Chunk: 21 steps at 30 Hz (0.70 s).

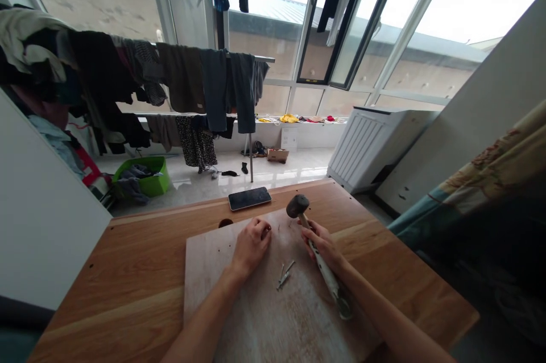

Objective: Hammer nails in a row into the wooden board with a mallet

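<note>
Though slender-handled, a blunt-headed mallet (320,259)

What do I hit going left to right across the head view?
Green plastic tub → curled bare left hand → loose silvery metal fasteners → bare right hand gripping a black-headed, pale-handled mallet → tan-and-teal floral fabric curtain.

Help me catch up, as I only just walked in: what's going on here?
A person's right hand grips a hammer, its dark head over a pale board on the wooden table. The left hand is curled at the board; whether it grips anything is hidden. Loose fasteners lie on the board, and thin nails seem to stand near the hammer's head. A phone lies beyond the board.
</note>
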Motion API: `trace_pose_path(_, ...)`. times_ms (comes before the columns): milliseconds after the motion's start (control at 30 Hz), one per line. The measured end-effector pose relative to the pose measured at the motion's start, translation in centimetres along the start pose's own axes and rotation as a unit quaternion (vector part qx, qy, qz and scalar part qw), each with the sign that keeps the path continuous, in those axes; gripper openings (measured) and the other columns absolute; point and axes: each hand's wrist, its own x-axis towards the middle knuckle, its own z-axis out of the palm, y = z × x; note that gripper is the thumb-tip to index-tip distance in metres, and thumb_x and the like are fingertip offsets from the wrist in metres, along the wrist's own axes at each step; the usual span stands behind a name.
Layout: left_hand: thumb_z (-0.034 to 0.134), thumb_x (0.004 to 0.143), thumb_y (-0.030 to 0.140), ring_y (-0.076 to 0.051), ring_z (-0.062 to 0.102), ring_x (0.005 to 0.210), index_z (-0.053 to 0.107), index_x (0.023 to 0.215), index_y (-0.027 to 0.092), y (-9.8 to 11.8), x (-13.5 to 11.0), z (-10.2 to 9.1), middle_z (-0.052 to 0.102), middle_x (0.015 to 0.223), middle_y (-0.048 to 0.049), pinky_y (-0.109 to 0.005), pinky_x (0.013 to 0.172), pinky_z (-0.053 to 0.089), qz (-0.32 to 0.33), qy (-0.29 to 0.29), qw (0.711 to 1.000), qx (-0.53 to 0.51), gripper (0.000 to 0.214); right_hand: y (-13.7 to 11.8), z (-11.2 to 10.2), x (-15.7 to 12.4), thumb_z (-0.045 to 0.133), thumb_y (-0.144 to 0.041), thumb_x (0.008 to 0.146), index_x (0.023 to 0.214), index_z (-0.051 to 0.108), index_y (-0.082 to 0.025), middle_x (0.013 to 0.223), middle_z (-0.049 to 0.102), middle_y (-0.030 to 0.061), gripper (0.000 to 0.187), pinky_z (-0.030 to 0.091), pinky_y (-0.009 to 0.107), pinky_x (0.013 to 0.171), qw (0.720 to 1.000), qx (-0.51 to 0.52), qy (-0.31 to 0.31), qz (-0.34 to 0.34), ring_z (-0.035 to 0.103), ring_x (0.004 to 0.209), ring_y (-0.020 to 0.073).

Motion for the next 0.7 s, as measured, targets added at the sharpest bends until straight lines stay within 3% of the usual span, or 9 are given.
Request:
trace_pose_path(233, 0.061, 0.088, 0.019, -0.015, 0.064, 0.074, 0.071, 0.086, 0.020, -0.5, 1.8, 0.5, 0.068, 0.092, -0.0027, -0.027, 0.073, 0.046, 0.008, 0.005, 1.000, 0.007, 0.010, -0.2, -0.3, 0.7, 0.065, -0.052, 0.077, 0.097, 0.056, -0.019, 0.060, 0.052, -0.0084, 0.040, 0.032, 0.023, 0.031, 0.998, -0.023, 0.032, -0.042, 0.041, 0.032, 0.0077)
trace_pose_path(500, 0.063, 0.087, 0.021, -0.016, 0.064, 0.076, 0.069, 0.092, 0.020, -0.8, 2.1, 0.4, 0.067, 0.091, -0.0029, -0.028, 0.075, 0.048, 0.017, 0.019, 1.000, 0.016, 0.008, -0.3, -0.2, 2.1, 0.065, -0.055, 0.074, 0.092, 0.053, -0.020, 0.055, 0.050, -0.0100, 0.041, 0.031, 0.022, 0.028, 1.000, -0.007, 0.016, -0.008, 0.043, 0.031, 0.0092)
trace_pose_path(700, 0.061, 0.085, 0.015, -0.013, 0.063, 0.069, 0.068, 0.086, 0.019, -0.9, 1.8, 0.4, 0.067, 0.088, -0.0021, -0.025, 0.069, 0.048, 0.015, 0.033, 0.999, 0.004, 0.009, -2.2, 0.6, 0.9, 0.059, -0.048, 0.080, 0.104, 0.057, -0.018, 0.059, 0.053, -0.0084, 0.039, 0.030, 0.019, 0.030, 0.998, 0.049, -0.009, -0.030, 0.043, 0.034, 0.0075)
